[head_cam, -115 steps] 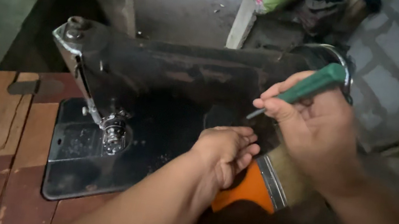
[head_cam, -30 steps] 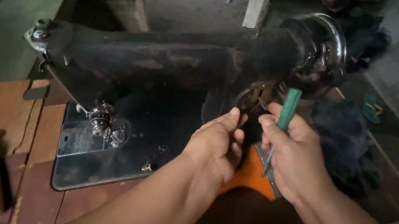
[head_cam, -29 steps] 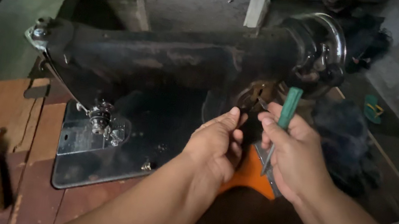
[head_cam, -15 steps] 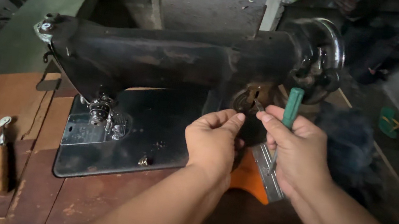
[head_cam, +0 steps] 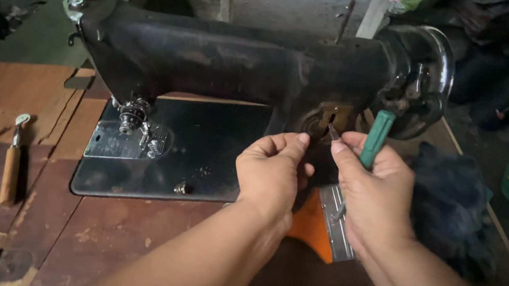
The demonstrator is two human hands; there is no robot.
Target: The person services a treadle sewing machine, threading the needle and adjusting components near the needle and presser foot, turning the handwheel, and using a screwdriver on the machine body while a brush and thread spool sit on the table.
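While pinching, right hand (head_cam: 376,192) (screwdriver (head_cam: 376,138) upright).

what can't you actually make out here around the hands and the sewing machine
- Head view: whatever the left hand and right hand pinch at the opening in the black sewing machine is too small and hidden by the fingertips.
- The tip of the green-handled tool is covered by the right hand.
- The orange piece and grey metal strip are partly covered by both hands.
- The dark cloth lies in shadow, its shape unclear.
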